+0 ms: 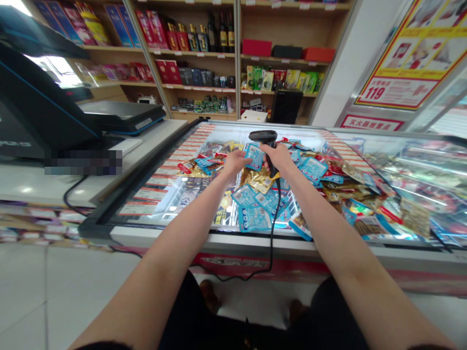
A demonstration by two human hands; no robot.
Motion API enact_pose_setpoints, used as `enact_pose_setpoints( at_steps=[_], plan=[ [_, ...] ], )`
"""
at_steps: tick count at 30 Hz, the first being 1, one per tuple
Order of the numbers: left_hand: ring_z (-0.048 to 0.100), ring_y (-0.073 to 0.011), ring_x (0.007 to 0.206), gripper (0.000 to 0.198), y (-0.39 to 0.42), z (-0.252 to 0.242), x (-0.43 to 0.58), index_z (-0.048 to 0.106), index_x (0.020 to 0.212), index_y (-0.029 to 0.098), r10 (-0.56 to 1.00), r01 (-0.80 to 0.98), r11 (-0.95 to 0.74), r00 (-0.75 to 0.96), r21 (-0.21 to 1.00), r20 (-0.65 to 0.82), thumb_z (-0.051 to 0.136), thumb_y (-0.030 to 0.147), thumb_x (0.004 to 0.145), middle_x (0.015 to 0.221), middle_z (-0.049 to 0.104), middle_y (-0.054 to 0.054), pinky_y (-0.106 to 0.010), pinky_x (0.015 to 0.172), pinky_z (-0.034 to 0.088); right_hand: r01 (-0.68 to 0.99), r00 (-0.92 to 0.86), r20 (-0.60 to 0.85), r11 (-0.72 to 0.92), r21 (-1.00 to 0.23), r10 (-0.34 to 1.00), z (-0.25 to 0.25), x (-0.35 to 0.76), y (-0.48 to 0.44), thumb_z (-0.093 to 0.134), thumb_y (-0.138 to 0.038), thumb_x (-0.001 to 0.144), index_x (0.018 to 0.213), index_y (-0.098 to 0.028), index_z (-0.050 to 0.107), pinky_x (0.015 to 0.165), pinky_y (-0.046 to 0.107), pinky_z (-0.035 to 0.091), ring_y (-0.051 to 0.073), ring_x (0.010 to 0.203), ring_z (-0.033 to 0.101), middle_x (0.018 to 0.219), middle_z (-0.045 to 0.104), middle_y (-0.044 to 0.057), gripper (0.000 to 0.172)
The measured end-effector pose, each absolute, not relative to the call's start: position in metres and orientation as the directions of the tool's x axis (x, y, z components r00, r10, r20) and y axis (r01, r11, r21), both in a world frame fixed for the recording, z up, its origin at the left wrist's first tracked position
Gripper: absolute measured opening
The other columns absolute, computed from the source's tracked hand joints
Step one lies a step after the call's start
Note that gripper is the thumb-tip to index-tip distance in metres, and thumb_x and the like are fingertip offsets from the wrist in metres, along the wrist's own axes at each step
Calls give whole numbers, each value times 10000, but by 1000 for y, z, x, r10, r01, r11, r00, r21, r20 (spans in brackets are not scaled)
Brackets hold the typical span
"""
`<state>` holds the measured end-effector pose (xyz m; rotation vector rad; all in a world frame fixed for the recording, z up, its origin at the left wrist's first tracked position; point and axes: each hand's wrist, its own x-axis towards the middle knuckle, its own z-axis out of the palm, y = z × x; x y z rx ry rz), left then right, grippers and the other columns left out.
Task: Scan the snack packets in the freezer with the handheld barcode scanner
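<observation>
My right hand point(279, 158) is wrapped round the handle of a black barcode scanner point(263, 137), whose head points left and whose cable point(273, 228) hangs down over the freezer's front edge. My left hand point(235, 160) holds a small blue snack packet point(254, 155) up just beside the scanner head. Both hands hover over the glass lid of a chest freezer point(233, 238) covered with several blue, gold and red snack packets point(262, 199).
A checkout counter point(44, 180) with a black register and screen point(40, 107) stands on the left. Wooden shelves point(219, 53) with boxes and bottles line the back wall. A poster point(408, 53) hangs at the right. Pale floor tiles point(54, 291) lie below.
</observation>
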<state>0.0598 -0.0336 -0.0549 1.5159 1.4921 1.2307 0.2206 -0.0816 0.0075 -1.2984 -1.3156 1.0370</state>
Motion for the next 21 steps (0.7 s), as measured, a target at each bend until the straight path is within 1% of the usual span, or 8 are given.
enact_pose_setpoints(
  at_steps=[2, 4, 7, 9, 11, 16, 21],
  plan=[
    [725, -208, 861, 270, -32, -50, 55, 663, 794, 178, 981, 264, -80, -149, 961, 123, 857, 317, 667, 813, 739, -22, -331, 832, 581, 150, 47, 65, 57, -987, 997, 8, 220, -82, 671, -232, 945, 711, -216, 539, 361, 219, 434, 118, 365, 508, 472, 560, -41, 269],
    [714, -202, 819, 273, -33, -44, 50, 622, 761, 188, 980, 192, -40, -185, 981, 76, 854, 290, 658, 754, 707, -9, -323, 779, 582, 146, 44, 59, 52, -988, 997, 8, 220, -83, 677, -222, 938, 718, -217, 539, 362, 219, 431, 116, 366, 498, 470, 562, -43, 260],
    [702, -191, 799, 283, -36, -35, 46, 571, 749, 198, 966, 117, -20, -255, 993, 50, 836, 229, 655, 721, 667, 6, -313, 741, 583, 144, 37, 67, 61, -988, 997, 8, 220, -84, 685, -223, 935, 705, -217, 533, 360, 220, 430, 117, 369, 499, 470, 564, -40, 276],
    [693, -188, 802, 279, -36, -33, 44, 555, 757, 200, 950, 113, -33, -306, 993, 67, 817, 202, 659, 733, 653, 9, -313, 737, 586, 145, 30, 74, 69, -987, 997, 9, 220, -84, 686, -233, 940, 689, -218, 525, 360, 219, 429, 118, 370, 500, 464, 556, -36, 298],
    [690, -192, 821, 259, -34, -33, 41, 561, 775, 200, 934, 160, -41, -344, 986, 95, 797, 202, 666, 767, 660, 3, -321, 750, 588, 148, 24, 65, 61, -987, 998, 10, 220, -86, 690, -239, 943, 687, -218, 523, 361, 217, 427, 118, 366, 495, 458, 552, -34, 307],
    [694, -221, 950, 208, -23, -39, 26, 591, 819, 204, 898, 380, -18, -401, 925, 182, 752, 228, 689, 856, 717, -31, -330, 846, 562, 130, -11, 35, 36, -991, 999, 15, 216, -93, 665, -219, 967, 702, -219, 517, 356, 215, 417, 116, 359, 481, 452, 540, -36, 303],
    [684, -221, 933, 159, -18, -43, 15, 607, 816, 208, 887, 444, 9, -417, 896, 197, 712, 234, 699, 832, 719, -33, -329, 843, 536, 134, -103, 63, 77, -988, 993, 12, 214, -94, 666, -239, 961, 668, -215, 521, 354, 216, 422, 118, 373, 491, 473, 552, -18, 329]
  ],
)
